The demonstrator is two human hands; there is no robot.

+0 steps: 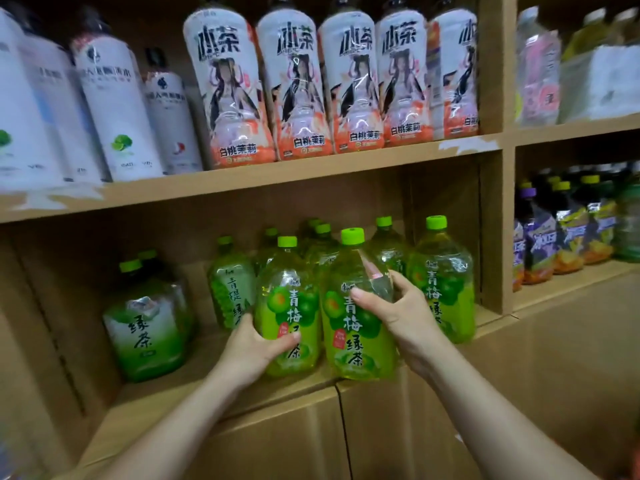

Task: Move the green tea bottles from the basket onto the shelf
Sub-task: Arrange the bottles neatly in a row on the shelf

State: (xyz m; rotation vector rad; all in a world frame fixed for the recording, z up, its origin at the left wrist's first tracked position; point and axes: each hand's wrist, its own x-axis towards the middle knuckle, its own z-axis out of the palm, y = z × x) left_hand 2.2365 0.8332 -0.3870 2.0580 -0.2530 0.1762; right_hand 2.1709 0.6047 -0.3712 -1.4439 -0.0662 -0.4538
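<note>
Forearms (180,417) bare — left hand (254,344) and right hand (398,313) bare, fingers slender.

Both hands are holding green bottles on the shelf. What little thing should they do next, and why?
Probably nudge both slightly back, then let go. The left hand grips one green-capped plastic green tea bottle and the right hand grips its twin; both stand close to the brown shelf board's front edge.

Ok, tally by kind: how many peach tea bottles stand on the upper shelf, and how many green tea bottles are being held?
Peach tea bottles: 5
Green tea bottles, held: 2
Total: 7
</note>
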